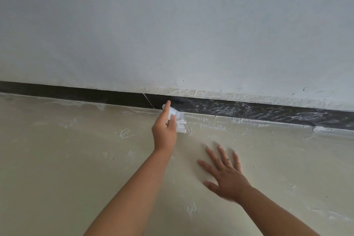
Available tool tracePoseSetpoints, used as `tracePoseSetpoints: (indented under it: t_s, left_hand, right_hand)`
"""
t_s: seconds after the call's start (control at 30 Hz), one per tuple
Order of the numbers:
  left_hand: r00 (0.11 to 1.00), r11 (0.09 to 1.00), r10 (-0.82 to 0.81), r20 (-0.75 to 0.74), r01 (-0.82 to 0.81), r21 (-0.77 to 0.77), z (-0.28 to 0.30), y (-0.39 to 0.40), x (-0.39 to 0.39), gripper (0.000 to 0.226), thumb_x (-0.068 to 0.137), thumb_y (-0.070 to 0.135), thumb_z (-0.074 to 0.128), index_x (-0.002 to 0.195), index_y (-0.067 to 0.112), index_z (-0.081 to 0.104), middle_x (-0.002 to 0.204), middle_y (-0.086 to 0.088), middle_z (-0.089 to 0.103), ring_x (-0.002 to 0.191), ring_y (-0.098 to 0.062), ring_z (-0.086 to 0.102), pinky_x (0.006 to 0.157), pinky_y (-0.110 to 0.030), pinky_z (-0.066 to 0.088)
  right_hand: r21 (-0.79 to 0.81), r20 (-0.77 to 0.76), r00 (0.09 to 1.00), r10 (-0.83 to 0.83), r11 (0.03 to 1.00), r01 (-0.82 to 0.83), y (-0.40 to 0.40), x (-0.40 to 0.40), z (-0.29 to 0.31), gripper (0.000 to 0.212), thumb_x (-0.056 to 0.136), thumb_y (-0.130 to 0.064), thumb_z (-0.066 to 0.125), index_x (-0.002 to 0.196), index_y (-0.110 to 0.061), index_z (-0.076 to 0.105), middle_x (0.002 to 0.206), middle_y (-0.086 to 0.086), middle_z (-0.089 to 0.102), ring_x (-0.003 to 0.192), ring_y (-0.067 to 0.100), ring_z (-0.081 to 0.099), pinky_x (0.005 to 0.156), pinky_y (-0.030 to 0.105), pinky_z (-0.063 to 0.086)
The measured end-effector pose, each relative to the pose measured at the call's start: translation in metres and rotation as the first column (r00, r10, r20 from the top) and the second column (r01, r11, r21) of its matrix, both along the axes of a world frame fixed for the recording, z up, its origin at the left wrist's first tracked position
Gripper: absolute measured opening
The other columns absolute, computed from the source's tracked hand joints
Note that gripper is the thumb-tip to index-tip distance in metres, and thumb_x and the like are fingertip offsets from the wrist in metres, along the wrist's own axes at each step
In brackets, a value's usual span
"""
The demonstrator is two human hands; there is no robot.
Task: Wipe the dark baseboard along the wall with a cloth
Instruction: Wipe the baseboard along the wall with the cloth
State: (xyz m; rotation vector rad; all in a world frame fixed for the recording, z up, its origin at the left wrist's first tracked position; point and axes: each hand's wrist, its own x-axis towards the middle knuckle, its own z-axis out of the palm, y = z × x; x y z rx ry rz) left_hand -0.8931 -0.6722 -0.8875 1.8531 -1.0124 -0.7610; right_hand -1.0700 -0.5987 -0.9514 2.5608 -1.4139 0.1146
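- Head view: left hand [164, 128] grips a white cloth [179, 120] at frame centre, index finger pressing it on the baseboard [268, 112].
- Baseboard runs left to right across mid-frame; the streaky, dusty stretch lies right of the cloth.
- Right hand [226, 176] rests flat on the floor [57, 159], fingers spread, holding nothing.
- Most of the cloth hides behind the hand; both baseboard ends are cut off.

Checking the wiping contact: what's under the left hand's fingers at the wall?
A crumpled white cloth, gripped by the left hand and pressed against the dark baseboard. The baseboard patch behind the cloth is covered, so its state can't be seen.
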Motion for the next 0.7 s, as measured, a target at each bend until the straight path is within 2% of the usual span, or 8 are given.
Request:
tracePoseSetpoints:
  t_s: [0.07,0.1,0.13,0.17,0.23,0.4,0.53,0.7]
  left_hand:
    - [0.998,0.999,0.033,0.045,-0.034,0.017,0.001,-0.002,0.008,0.037,0.090,0.004,0.049,0.126,0.010,0.052,0.092,-0.013,0.067,0.063,-0.005,0.044,0.062,-0.005,0.035]
    - [0.996,0.998,0.058,0.068,-0.060,0.028,0.002,-0.003,0.010,0.036,0.090,0.005,0.050,0.126,0.008,0.053,0.100,-0.015,0.066,0.071,-0.005,0.052,0.066,-0.004,0.035]
    - [0.994,0.996,0.081,0.075,-0.084,0.037,0.002,-0.005,0.012,0.037,0.090,0.006,0.051,0.126,0.007,0.052,0.114,-0.013,0.063,0.089,-0.009,0.057,0.073,-0.002,0.034]
    - [0.993,0.994,0.098,0.064,-0.101,0.040,0.002,-0.007,0.014,0.038,0.088,0.007,0.054,0.126,0.007,0.052,0.126,-0.010,0.057,0.107,-0.013,0.055,0.081,-0.003,0.031]
    - [0.992,0.992,0.116,0.048,-0.118,0.046,0.003,-0.010,0.017,0.045,0.084,0.009,0.061,0.128,0.008,0.050,0.133,-0.007,0.052,0.120,-0.017,0.048,0.088,-0.007,0.030]
    - [0.981,0.983,0.167,0.099,-0.173,0.062,0.002,-0.017,0.026,0.058,0.078,0.013,0.069,0.131,0.012,0.046,0.128,-0.010,0.055,0.116,-0.022,0.052,0.091,-0.017,0.035]
    - [0.975,0.973,0.221,0.029,-0.222,0.068,0.001,-0.022,0.029,0.060,0.080,0.018,0.068,0.134,0.012,0.042,0.137,-0.004,0.047,0.121,-0.014,0.045,0.082,-0.001,0.026]
    - [0.949,0.950,0.310,-0.046,-0.308,0.051,0.001,-0.030,0.026,0.052,0.081,0.020,0.066,0.129,0.010,0.049,0.136,-0.004,0.049,0.124,-0.016,0.046,0.089,-0.010,0.029]
  right_hand:
    - [0.003,0.000,1.000,-0.008,1.000,0.008,0.000,0.000,0.001,0.051,0.071,-0.059,0.026,0.105,-0.048,0.063,0.154,-0.001,-0.015,0.138,0.025,-0.024,0.108,0.043,-0.008]
    - [0.002,0.002,1.000,-0.011,1.000,0.011,0.000,0.001,0.002,0.051,0.071,-0.059,0.027,0.106,-0.048,0.062,0.152,0.000,-0.022,0.138,0.024,-0.024,0.108,0.042,-0.009]
    - [-0.001,0.004,1.000,-0.012,1.000,0.012,0.000,0.000,0.002,0.051,0.070,-0.059,0.027,0.106,-0.048,0.062,0.151,0.000,-0.026,0.138,0.024,-0.024,0.108,0.042,-0.009]
    - [-0.002,0.004,1.000,-0.013,1.000,0.013,0.001,0.000,0.002,0.051,0.071,-0.059,0.027,0.106,-0.048,0.062,0.150,0.000,-0.028,0.138,0.024,-0.024,0.108,0.042,-0.008]
    - [-0.005,0.002,1.000,-0.012,1.000,0.012,0.001,0.000,0.001,0.051,0.071,-0.059,0.026,0.106,-0.049,0.062,0.150,0.001,-0.029,0.138,0.025,-0.024,0.108,0.043,-0.008]
    - [0.003,0.006,1.000,-0.007,1.000,0.007,0.001,0.000,0.001,0.052,0.071,-0.059,0.026,0.107,-0.048,0.061,0.150,0.000,-0.028,0.138,0.024,-0.023,0.107,0.043,-0.005]
    - [0.010,0.007,1.000,-0.006,1.000,0.006,0.001,-0.001,0.000,0.052,0.072,-0.059,0.027,0.108,-0.047,0.061,0.150,0.000,-0.028,0.138,0.024,-0.023,0.107,0.043,-0.005]
    - [0.025,0.001,1.000,-0.004,1.000,0.004,0.001,-0.001,0.000,0.052,0.072,-0.059,0.027,0.109,-0.047,0.061,0.150,0.000,-0.027,0.138,0.024,-0.023,0.105,0.043,-0.001]
